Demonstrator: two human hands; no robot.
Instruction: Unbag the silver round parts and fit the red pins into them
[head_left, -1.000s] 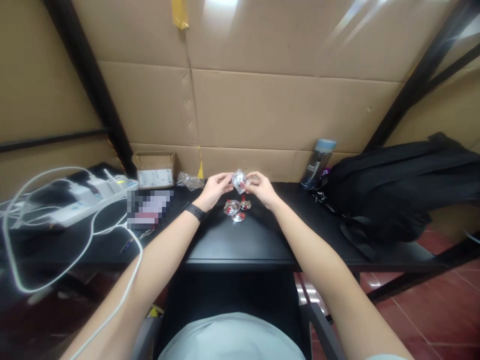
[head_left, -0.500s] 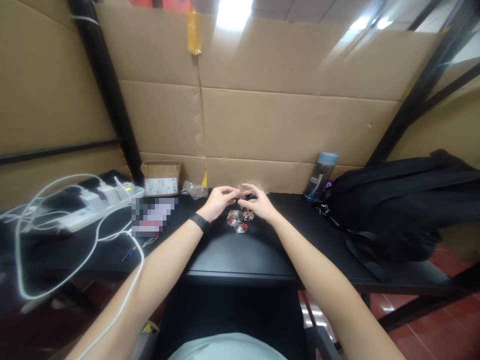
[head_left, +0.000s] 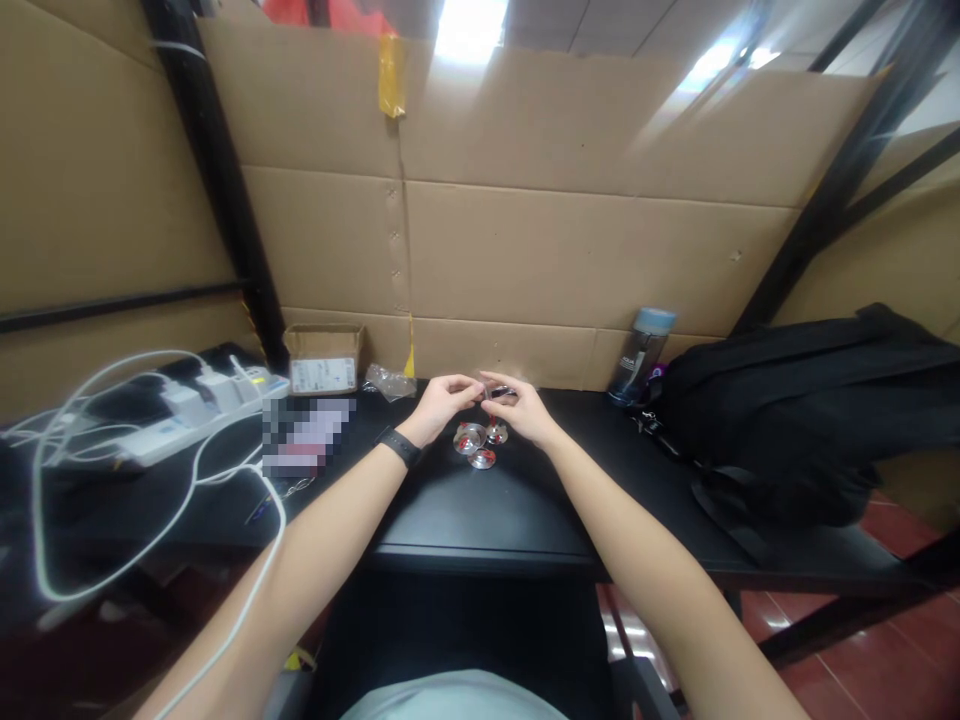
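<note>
Above the far middle of the black table [head_left: 450,520], my two hands meet fingertip to fingertip. My left hand [head_left: 441,405], with a dark band on its wrist, pinches one edge of a small shiny disc [head_left: 487,393]. On the other side my right hand [head_left: 529,412] grips the same piece between thumb and fingers, which partly hide it. Just below the hands lie several shiny metal discs [head_left: 482,459] with red marks, some overlapping.
At left are a white power strip [head_left: 202,415] with plugs and looping cables, a small open cardboard box [head_left: 324,372], clear plastic wrap [head_left: 390,381] and a blurred-out flat item [head_left: 307,437]. A water bottle [head_left: 640,358] and black backpack [head_left: 810,420] stand right. Cardboard [head_left: 525,250] walls the back.
The held disc has been turned between my fingers and now shows a darker face. My hands have shifted only slightly; the discs on the table have stayed put.
</note>
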